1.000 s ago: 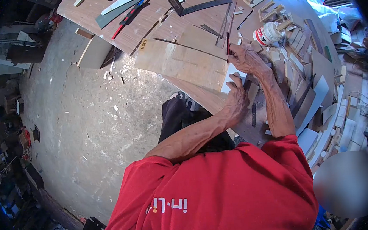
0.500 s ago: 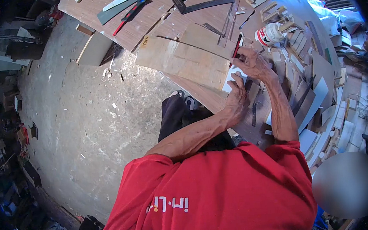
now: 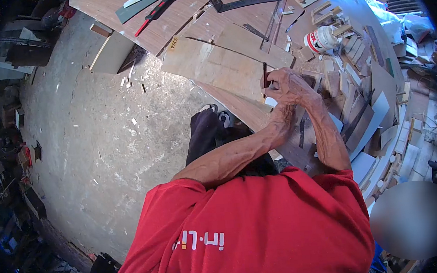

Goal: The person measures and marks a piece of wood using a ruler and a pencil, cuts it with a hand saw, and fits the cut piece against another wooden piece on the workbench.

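Observation:
My right hand [image 3: 289, 86] is closed around a slim dark red and black tool [image 3: 265, 74], whose exact kind I cannot make out. The tool stands up past my fingers over the end of a plywood board [image 3: 218, 67]. Under and just in front of the right hand, my left hand [image 3: 282, 115] reaches in from below; its fingers are mostly hidden. A small white flat piece [image 3: 270, 102] shows beside the left hand, at the board's near end, partly covered by both hands.
Beyond the board lie a black try square [image 3: 239, 4] and a red and black tool [image 3: 155, 15]. A white tub [image 3: 318, 40] stands right of the hands among piled wood offcuts [image 3: 355, 77]. The workbench [image 3: 111, 9] edge runs along the left, above a littered concrete floor [image 3: 99, 125].
My right hand has moved left and nearer with the red and black tool, now covering the left hand's fingers and much of the white piece. The left hand stays almost in place.

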A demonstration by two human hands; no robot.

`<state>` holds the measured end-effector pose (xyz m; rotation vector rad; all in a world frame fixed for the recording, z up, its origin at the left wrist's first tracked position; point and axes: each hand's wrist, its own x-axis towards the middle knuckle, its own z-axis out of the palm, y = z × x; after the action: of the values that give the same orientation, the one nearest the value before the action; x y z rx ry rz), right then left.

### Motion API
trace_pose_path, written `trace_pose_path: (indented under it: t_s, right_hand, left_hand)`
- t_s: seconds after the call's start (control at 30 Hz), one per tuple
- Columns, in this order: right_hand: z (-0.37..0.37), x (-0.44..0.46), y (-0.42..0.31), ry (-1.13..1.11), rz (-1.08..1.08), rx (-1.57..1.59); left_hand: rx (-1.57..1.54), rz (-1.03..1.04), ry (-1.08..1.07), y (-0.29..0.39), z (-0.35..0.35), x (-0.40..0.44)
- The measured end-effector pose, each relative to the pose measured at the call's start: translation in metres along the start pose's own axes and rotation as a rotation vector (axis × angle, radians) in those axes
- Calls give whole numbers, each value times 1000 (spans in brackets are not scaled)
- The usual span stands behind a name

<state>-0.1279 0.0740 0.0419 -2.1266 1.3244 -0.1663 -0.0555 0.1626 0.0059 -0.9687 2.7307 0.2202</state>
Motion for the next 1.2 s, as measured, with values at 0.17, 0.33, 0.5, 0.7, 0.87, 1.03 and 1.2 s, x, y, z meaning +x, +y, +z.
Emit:
trace_pose_path:
  t_s: [0.17,0.33,0.5,0.7,0.87,1.03,1.2]
  right_hand:
    - [4,1,2,-89,-59,-164]
    - [7,6,1,-136,-51,-187]
    - [2,6,-5,-218,-41,-253]
    - [-5,-1,-11,-122,-63,-160]
    - [-5,2,-3,-193,41,-112]
    - [-2,4,-11,-211,-10,-201]
    - [-1,6,-11,-209,21,-228]
  left_hand:
    - [178,-98,209,6,20,7]
    - [156,-106,92,6,16,6]
    - [579,15,406,32,124,55]
    - [-12,-76,-14,14,51,23]
    - [49,-14,-34,9,28,8]
    - [-4,-72,-22,8,29,9]
    - [50,-26,-1,5,21,2]
